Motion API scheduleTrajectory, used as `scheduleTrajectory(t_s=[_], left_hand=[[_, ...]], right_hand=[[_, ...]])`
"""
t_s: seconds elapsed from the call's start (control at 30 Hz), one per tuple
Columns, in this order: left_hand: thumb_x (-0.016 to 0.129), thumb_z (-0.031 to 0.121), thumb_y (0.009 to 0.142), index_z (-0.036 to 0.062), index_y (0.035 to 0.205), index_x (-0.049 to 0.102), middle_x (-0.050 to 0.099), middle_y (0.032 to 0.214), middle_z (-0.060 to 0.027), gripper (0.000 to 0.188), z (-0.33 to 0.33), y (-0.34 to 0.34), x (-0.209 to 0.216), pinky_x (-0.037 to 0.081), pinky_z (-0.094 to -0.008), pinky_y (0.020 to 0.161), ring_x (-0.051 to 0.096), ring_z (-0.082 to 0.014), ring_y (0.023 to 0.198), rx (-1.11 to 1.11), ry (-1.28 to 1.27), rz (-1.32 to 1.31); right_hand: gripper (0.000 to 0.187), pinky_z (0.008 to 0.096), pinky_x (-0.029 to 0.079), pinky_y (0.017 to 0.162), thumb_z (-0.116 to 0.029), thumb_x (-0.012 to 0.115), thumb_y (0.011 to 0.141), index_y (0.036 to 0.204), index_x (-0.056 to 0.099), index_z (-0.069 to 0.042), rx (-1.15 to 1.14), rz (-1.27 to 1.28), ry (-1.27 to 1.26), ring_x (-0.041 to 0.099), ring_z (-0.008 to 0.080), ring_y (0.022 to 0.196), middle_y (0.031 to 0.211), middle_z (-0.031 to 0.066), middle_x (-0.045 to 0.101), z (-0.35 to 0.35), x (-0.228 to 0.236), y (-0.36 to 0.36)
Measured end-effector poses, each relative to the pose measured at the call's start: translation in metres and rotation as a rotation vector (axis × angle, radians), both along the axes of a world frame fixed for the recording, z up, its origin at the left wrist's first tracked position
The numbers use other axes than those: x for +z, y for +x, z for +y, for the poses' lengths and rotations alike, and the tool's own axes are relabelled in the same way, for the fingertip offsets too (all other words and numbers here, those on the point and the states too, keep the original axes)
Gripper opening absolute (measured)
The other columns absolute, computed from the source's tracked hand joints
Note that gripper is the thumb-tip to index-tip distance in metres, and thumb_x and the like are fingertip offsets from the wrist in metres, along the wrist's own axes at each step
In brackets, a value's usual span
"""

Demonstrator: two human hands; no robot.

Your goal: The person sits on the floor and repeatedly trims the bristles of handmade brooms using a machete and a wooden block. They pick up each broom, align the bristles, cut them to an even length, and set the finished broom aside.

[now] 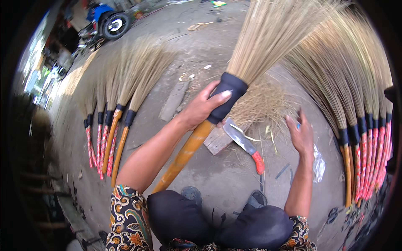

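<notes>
Nearest, the person's dark-trousered knees (217,226) sit at the lower edge, with patterned sleeves on either side and two dark sandals (226,196) on the concrete ground (209,167) just beyond. Up from the left knee runs the orange handle of a broom (226,100), slanting to the upper right. The left hand (203,108) is wrapped around that broom at the point where the handle meets its black collar, thumb across the collar, fingers curled behind. The right hand (300,134) is spread, fingers loose and apart, holding nothing, hovering above the ground to the right of the broom. Between the two hands lies a cleaver (244,144) with a red handle, its blade resting on a small wooden block (217,141), amid loose straw trimmings (261,102). The held broom's tan bristles fan out toward the top edge. Farther left, a row of finished brooms (111,129) lies on the ground; another row (364,138) lies along the right. Farthest, at the upper left, stands a parked motorbike (106,23).
</notes>
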State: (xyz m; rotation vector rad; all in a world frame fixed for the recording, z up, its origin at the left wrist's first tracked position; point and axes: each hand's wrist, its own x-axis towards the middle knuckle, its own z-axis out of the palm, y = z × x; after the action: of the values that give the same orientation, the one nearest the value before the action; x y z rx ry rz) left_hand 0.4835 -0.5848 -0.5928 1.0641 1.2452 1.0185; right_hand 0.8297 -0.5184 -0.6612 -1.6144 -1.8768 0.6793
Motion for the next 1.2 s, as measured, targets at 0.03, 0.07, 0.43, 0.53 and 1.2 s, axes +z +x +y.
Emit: scheduleTrajectory(t_s=[0.03, 0.07, 0.43, 0.53, 1.2], left_hand=[[0.06, 0.051, 0.104, -0.0006, 0.151, 0.042, 0.07, 0.098, -0.016, 0.072, -0.005, 0.002, -0.011, 0.062, -0.0353, 0.063, 0.074, -0.024, 0.076, -0.125, -0.087, -0.144], [0.055, 0.052, 0.106, -0.0009, 0.151, 0.042, 0.071, 0.103, -0.0192, 0.071, -0.009, 0.007, -0.022, 0.063, -0.0384, 0.071, 0.075, -0.0273, 0.082, -0.206, -0.168, -0.185], [0.08, 0.059, 0.087, -0.0035, 0.15, 0.044, 0.063, 0.137, -0.021, 0.097, 0.056, 0.091, -0.022, 0.051, -0.0423, 0.107, 0.061, -0.0285, 0.129, -0.239, 0.113, 0.214], [0.082, 0.05, 0.089, -0.0029, 0.148, 0.047, 0.064, 0.132, -0.0184, 0.087, 0.092, 0.109, 0.005, 0.05, -0.0417, 0.106, 0.061, -0.024, 0.123, -0.381, 0.231, 0.31], [0.065, 0.029, 0.095, -0.0027, 0.116, 0.064, 0.073, 0.089, -0.0249, 0.038, -0.026, 0.039, -0.055, 0.056, -0.0497, 0.078, 0.073, -0.0404, 0.082, -0.72, -0.213, 1.008]], right_hand=[[0.103, 0.0447, 0.043, 0.116, -0.061, 0.071, 0.094, 0.158, 0.034, 0.011, 0.085, 0.426, -0.077, 0.05, 0.0396, 0.144, 0.155, 0.0318, 0.049, 0.001, -0.003, -0.014], [0.115, 0.046, 0.043, 0.116, -0.068, 0.071, 0.091, 0.163, 0.023, 0.007, 0.165, 0.805, -0.151, 0.048, 0.0389, 0.145, 0.161, 0.0293, 0.042, 0.002, -0.006, -0.027], [0.074, 0.0368, 0.058, 0.098, -0.036, 0.081, 0.095, 0.147, 0.041, -0.002, 0.091, 1.741, -0.41, 0.065, 0.0205, 0.116, 0.125, 0.0105, 0.063, -0.049, -0.024, -0.131], [0.07, 0.0368, 0.055, 0.099, -0.032, 0.08, 0.096, 0.146, 0.041, -0.001, 0.156, 1.534, -0.416, 0.062, 0.0192, 0.12, 0.127, 0.0102, 0.061, -0.071, -0.025, -0.142], [0.048, 0.0437, 0.061, 0.091, -0.028, 0.044, 0.113, 0.151, 0.044, 0.002, -0.166, 1.465, -0.855, 0.072, 0.0266, 0.1, 0.123, 0.0218, 0.069, -0.021, -0.074, -0.119]])
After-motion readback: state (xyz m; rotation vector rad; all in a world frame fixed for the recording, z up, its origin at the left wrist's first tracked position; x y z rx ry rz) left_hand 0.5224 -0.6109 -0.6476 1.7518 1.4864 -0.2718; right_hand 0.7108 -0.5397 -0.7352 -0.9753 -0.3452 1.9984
